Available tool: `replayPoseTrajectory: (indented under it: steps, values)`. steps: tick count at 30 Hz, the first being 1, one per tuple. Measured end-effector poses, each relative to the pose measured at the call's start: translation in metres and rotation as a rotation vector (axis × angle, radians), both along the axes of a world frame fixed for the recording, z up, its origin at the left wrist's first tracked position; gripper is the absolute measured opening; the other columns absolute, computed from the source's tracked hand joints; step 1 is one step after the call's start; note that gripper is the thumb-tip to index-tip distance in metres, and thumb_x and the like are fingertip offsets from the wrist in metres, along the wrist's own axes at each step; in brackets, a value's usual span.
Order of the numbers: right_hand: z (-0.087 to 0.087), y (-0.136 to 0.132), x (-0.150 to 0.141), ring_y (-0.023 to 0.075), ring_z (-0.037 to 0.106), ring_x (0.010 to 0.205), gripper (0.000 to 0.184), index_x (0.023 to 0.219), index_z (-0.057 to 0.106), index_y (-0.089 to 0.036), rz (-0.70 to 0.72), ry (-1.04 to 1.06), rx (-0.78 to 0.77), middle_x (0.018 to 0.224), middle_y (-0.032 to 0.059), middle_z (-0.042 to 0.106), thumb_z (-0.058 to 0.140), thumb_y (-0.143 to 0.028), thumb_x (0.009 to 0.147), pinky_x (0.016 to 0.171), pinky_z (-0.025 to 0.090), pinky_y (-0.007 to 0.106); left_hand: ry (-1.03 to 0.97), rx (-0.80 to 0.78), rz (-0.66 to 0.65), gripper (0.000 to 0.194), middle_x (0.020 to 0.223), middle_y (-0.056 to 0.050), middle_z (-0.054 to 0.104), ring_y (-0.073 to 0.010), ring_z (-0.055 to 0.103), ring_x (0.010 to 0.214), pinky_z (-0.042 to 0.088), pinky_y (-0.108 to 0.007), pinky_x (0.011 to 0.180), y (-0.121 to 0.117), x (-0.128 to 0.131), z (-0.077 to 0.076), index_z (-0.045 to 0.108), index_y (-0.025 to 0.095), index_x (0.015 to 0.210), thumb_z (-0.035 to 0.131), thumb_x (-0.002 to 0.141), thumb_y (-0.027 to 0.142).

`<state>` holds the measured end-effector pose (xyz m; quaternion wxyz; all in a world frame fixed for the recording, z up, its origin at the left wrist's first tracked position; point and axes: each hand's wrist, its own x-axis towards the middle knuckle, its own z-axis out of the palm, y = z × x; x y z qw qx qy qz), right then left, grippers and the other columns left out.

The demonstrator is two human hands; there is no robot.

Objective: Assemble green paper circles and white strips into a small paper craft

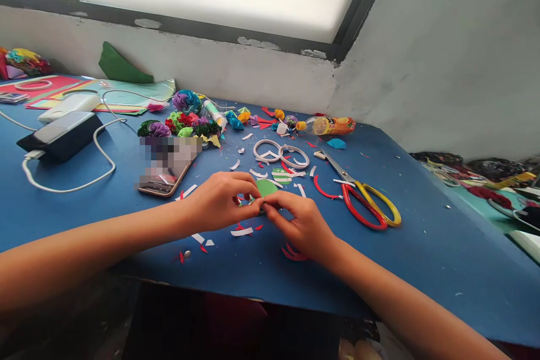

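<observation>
My left hand [228, 201] and my right hand [300, 226] meet over the table, fingertips pinched together. What sits in the pinch is small and mostly hidden, so I cannot make it out. A plain green paper circle [266, 186] shows just behind the fingertips; whether the fingers touch it I cannot tell. Beyond it lies a green circle with white stripes [282, 176]. Two white rings [266, 142] overlap farther back. To the right of my right hand rest large scissors [363, 202] with one red and one yellow handle, their blades pointing away.
Red and white paper scraps [242, 232] litter the blue table [422, 270]. A phone [172, 171] lies left, near a black box [63, 138] with a white cable. Ruffled flowers [185, 101], a glue stick [214, 113] and an orange-labelled bottle [331, 125] line the back by the wall.
</observation>
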<state>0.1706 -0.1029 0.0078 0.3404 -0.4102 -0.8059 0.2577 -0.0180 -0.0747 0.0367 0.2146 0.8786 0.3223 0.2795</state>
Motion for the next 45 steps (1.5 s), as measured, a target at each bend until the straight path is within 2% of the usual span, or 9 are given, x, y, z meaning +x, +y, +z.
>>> replayPoseTrajectory:
  steps: [9,13,29,41,45]
  values:
    - [0.0,0.0,-0.003,0.0093,0.06,0.078,0.02,0.096,0.061,-0.019,-0.017,-0.047,0.044,0.088,0.0013,0.065,0.046,-0.027,0.085,0.071,0.045,0.02,0.001,0.04,0.063,0.017,0.078,-0.002,0.062,-0.0041,0.053,0.062,0.045,-0.013,0.058,-0.003,0.001,-0.002,0.065,0.014,0.076,0.054,0.077,0.028]
    - [0.0,-0.001,-0.002,0.0098,0.06,0.079,0.022,0.098,0.061,-0.02,-0.02,-0.048,0.052,0.089,0.0016,0.066,0.045,-0.028,0.086,0.072,0.045,0.021,0.012,-0.016,0.08,0.017,0.075,-0.002,0.061,-0.0045,0.053,0.062,0.044,-0.013,0.055,-0.004,0.001,0.002,0.064,0.013,0.074,0.054,0.076,0.027]
    - [-0.002,-0.001,-0.002,0.0102,0.061,0.08,0.022,0.099,0.061,-0.02,-0.022,-0.096,0.101,0.089,0.0013,0.066,0.045,-0.026,0.085,0.072,0.045,0.022,0.02,-0.036,0.084,0.015,0.074,-0.001,0.06,-0.004,0.051,0.062,0.043,-0.013,0.056,-0.004,0.002,0.0,0.063,0.014,0.073,0.055,0.076,0.026]
    - [0.002,0.001,-0.001,0.0091,0.06,0.076,0.022,0.097,0.064,-0.018,-0.056,0.06,-0.063,0.086,0.0008,0.066,0.048,-0.028,0.084,0.071,0.047,0.02,-0.1,-0.143,0.139,0.008,0.069,0.0,0.058,-0.0029,0.05,0.061,0.04,-0.009,0.05,0.0,0.002,0.007,0.059,0.012,0.066,0.056,0.07,0.016]
    - [0.002,0.001,-0.001,0.0078,0.06,0.073,0.022,0.097,0.064,-0.019,-0.036,0.097,-0.055,0.083,0.0,0.067,0.049,-0.027,0.084,0.068,0.047,0.018,-0.112,-0.173,0.102,0.013,0.079,-0.001,0.059,-0.0041,0.053,0.067,0.043,-0.01,0.051,0.001,0.001,0.007,0.062,0.013,0.076,0.056,0.074,0.024]
